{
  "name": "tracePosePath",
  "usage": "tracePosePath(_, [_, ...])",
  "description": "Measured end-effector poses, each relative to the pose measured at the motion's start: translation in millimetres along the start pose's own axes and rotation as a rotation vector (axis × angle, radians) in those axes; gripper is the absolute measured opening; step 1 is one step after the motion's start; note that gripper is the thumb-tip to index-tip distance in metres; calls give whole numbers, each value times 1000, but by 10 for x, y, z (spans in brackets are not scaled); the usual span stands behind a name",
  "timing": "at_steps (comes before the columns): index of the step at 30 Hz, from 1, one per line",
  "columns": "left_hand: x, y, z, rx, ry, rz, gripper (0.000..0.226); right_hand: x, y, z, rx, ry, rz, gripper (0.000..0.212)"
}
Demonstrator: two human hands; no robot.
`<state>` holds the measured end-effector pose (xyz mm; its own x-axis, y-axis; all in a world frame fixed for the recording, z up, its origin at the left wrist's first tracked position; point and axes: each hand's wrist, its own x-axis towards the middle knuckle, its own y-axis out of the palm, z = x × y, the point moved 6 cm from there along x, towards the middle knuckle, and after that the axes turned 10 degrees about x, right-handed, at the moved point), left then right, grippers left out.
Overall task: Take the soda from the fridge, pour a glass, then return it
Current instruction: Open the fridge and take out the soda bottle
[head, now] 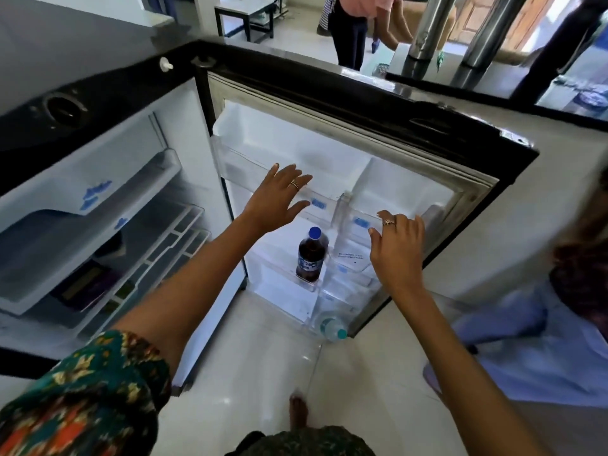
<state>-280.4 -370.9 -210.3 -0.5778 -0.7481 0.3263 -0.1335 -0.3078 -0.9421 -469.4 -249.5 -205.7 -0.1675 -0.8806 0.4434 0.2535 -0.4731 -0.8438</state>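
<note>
A dark soda bottle (309,256) with a blue cap and blue label stands upright in a lower shelf of the open fridge door (362,166). My left hand (278,197) hovers above and to the left of the bottle, fingers spread, holding nothing. To the right of the bottle, my right hand (396,248) is near the door's inner edge, fingers loosely bent and empty. Neither hand touches the bottle. No glass is in view.
The fridge body (98,209) stands open at left with wire shelves and a white freezer box. A clear water bottle (332,327) lies in the door's bottom shelf. A person (355,24) stands beyond the door. Another seated person is at right. My bare foot (297,413) is on white tiles.
</note>
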Motion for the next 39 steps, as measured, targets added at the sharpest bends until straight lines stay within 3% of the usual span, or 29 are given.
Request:
tracePosePath(5, [100, 52, 295, -21, -128, -228, 42, -164, 256, 37, 172, 168, -58, 58])
tracePosePath(7, [119, 91, 301, -11, -130, -296, 38, -367, 496, 357, 299, 45, -42, 55])
tracePosePath(9, [111, 166, 307, -42, -126, -350, 34, -495, 979, 607, 409, -33, 134, 54])
tracePosePath(13, [76, 252, 333, -87, -87, -430, 33, -180, 1762, 593, 405, 232, 440, 55])
tracePosePath(16, [69, 285, 341, -108, -80, -448, 34, 133, 2011, 452, 192, 406, 514, 40])
tracePosePath(18, [64, 311, 339, -112, -86, -452, 34, 244, 2082, 394, 173, 488, 517, 36])
tracePosePath(23, [65, 344, 338, -123, -110, -465, 31, 258, 2256, 344, 165, 483, 471, 37])
tracePosePath(29, [58, 336, 322, -156, -116, -484, 29, 132, 2314, 318, 491, 677, 280, 38])
tracePosePath(35, [62, 325, 325, -158, -131, -446, 30, 116, 2158, 413, 631, 630, 327, 31])
tracePosePath(37, [62, 316, 308, -186, -124, -406, 32, 55, 1945, 527, 686, 568, 299, 19])
tracePosePath(39, [39, 264, 299, -266, -127, -345, 41, -17, 1700, 689, 730, 470, 261, 23])
